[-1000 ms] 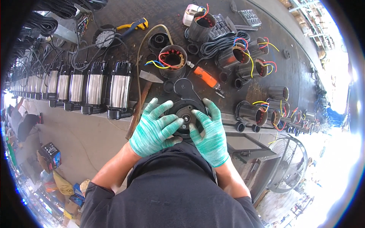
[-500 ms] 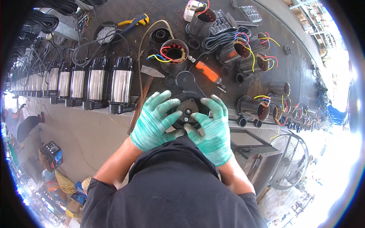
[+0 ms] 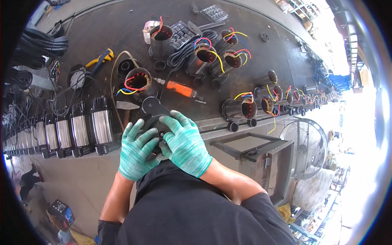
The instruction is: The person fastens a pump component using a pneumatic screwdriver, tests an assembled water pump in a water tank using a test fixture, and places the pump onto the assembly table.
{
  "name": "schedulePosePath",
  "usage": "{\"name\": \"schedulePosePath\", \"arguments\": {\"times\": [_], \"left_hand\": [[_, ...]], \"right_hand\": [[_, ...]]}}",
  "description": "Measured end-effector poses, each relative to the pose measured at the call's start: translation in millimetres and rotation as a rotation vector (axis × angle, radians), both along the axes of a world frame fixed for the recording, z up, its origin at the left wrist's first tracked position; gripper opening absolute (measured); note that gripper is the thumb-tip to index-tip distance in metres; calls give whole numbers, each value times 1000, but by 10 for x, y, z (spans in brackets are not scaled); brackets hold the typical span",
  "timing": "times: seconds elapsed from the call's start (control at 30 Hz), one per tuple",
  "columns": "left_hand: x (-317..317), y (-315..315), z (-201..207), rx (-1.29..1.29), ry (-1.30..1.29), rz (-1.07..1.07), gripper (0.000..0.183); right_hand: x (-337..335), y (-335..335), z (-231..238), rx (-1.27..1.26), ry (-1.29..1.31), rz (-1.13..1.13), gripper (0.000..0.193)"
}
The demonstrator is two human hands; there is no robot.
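Observation:
A black round housing [image 3: 152, 122] sits at the bench's near edge, against my dark shirt. A flat black round lobe [image 3: 152, 105] juts from its far side, and a small shaft [image 3: 162, 134] stands at its middle. My left hand [image 3: 139, 153], in a green-and-white knit glove, curls round the left side of the housing. My right hand [image 3: 183, 143], gloved alike, bends over the right side with its fingertips close to the shaft. Both hands are closed about the part and cover much of it. Just beyond lies a hammer [image 3: 125, 105], partly hidden by my left hand.
An orange power tool [image 3: 179, 88] lies beyond the housing, near a wired metal cylinder [image 3: 141, 90]. More cylinders with coloured wires [image 3: 241, 107] line the right. Silver-and-black motors [image 3: 101, 124] stand in a row at left. Yellow-handled pliers [image 3: 100, 60] lie farther back. A fan [image 3: 306, 149] stands below right.
My view has swung, so the bench and its things sit farther left in the picture. The fingers of my right hand have drawn in over the housing's middle; my left hand stays at its side.

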State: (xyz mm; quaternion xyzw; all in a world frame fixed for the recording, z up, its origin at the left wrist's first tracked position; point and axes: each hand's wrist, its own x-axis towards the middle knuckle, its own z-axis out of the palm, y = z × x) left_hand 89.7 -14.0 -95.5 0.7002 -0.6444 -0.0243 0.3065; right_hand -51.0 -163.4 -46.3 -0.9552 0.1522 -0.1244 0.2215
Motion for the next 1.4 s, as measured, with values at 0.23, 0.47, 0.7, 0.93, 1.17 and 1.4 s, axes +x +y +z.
{"name": "schedulePosePath", "arguments": {"times": [0.23, 0.47, 0.7, 0.93, 1.17, 1.4], "left_hand": [[-20, -13, 68, 71, -51, -9, 43], [14, -6, 132, 55, -18, -35, 40], [-9, 9, 187, 68, 3, -11, 40], [-96, 118, 222, 9, 82, -27, 66], [-225, 345, 316, -98, 198, 251, 56], [-565, 574, 69, -67, 358, 467, 67]], "right_hand": [[-24, 14, -35, 60, -57, -40, 23], [-41, -145, 144, 192, -274, -124, 15], [-568, -892, -322, 269, 101, -508, 17], [-707, -1197, -661, 398, 56, -535, 43], [-800, -622, -848, 594, 49, -461, 29], [-570, -817, -1192, 622, -30, -384, 26]]}}
